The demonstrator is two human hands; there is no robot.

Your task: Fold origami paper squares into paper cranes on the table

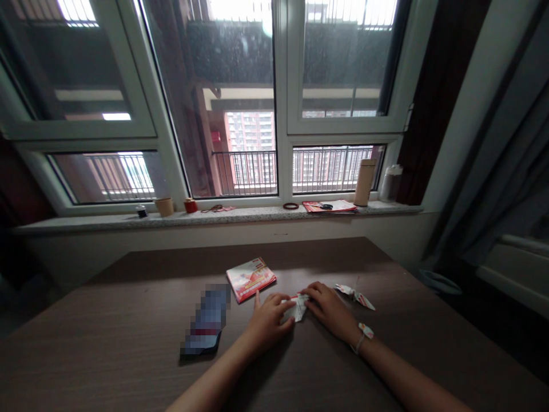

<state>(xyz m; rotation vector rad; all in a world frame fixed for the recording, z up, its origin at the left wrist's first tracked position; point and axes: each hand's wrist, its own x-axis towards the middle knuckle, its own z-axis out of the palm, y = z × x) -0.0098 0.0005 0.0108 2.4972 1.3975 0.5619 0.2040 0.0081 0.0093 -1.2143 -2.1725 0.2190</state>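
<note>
Folded paper on table, pinched between left hand and right hand

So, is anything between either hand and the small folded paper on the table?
Nothing visible. The left hand and right hand both touch the folded paper; the red packet and another folded piece lie off to the sides, apart from it.

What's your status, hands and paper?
Left hand, right hand both gripping folded paper on table. Origami piece right of it, apart. Red packet behind, apart.
</note>
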